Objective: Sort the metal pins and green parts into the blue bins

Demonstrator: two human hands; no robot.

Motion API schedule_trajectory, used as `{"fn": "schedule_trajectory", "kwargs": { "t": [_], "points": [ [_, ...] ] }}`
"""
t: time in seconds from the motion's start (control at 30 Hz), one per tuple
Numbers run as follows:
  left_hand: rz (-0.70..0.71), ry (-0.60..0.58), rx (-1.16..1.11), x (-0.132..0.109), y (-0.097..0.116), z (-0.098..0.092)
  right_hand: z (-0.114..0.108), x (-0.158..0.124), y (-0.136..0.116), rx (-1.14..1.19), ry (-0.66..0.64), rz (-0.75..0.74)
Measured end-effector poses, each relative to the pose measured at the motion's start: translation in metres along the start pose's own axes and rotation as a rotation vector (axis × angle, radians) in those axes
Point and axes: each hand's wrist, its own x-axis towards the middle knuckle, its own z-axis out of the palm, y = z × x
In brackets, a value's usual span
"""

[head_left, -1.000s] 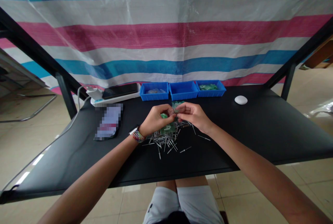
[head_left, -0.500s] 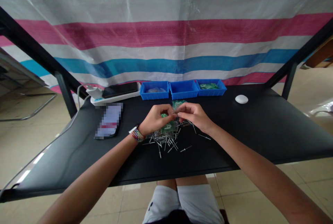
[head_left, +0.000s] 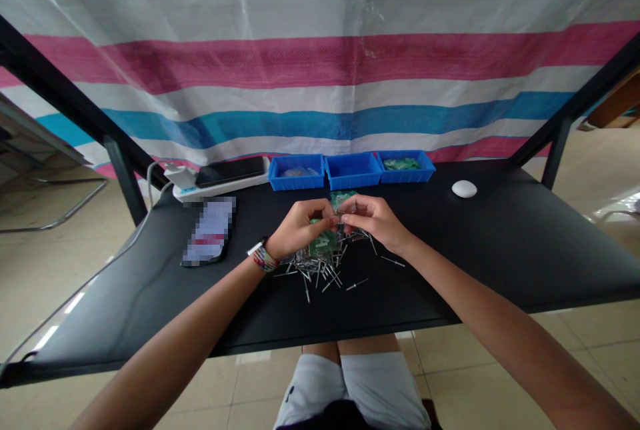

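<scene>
At the left of the black bench (head_left: 500, 237), a white adapter (head_left: 180, 177) and a dark phone (head_left: 233, 172) are being carried by a white power strip (head_left: 231, 189); nearer the person, a smartphone (head_left: 210, 230) is being displayed face up, its screen pixelated. Clear packets are being contained by the left blue bin (head_left: 297, 183). The left hand (head_left: 303, 227), with a multicoloured bracelet (head_left: 263, 258) at its wrist, is being held over the rivet pile (head_left: 317, 269). A green packet (head_left: 325, 242) is being borne by the rivets, and a second green packet (head_left: 343, 199) is being partly covered by the fingertips. The middle blue bin (head_left: 354, 181) is being flanked by its neighbours. The right hand (head_left: 374, 222) is being held close beside the left, fingertips nearly meeting; whether anything is being pinched by either hand cannot be told. Below it, a loose rivet (head_left: 393, 261) is being supported by the bench. Green bags (head_left: 401, 164) are being contained by the right blue bin (head_left: 409, 177). Farthest right, a white oval object (head_left: 465, 189) is being supported.
</scene>
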Motion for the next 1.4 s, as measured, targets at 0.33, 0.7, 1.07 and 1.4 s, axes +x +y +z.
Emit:
{"fn": "schedule_trajectory", "kwargs": {
  "t": [0.33, 0.7, 1.07, 1.4],
  "points": [
    [-0.033, 0.042, -0.113, 0.001, 0.001, -0.001, -0.001, 0.0, -0.003, -0.061, 0.065, -0.033],
    [-0.019, 0.099, -0.027, 0.002, -0.002, 0.001, -0.002, 0.0, -0.001, -0.004, 0.067, -0.026],
    [-0.109, 0.025, -0.245, 0.002, 0.001, 0.002, 0.003, -0.013, -0.005, -0.413, 0.267, -0.342],
    [-0.07, 0.069, -0.29, 0.005, 0.0, 0.001, 0.006, -0.015, -0.01, -0.517, 0.207, -0.486]
  ]
}}
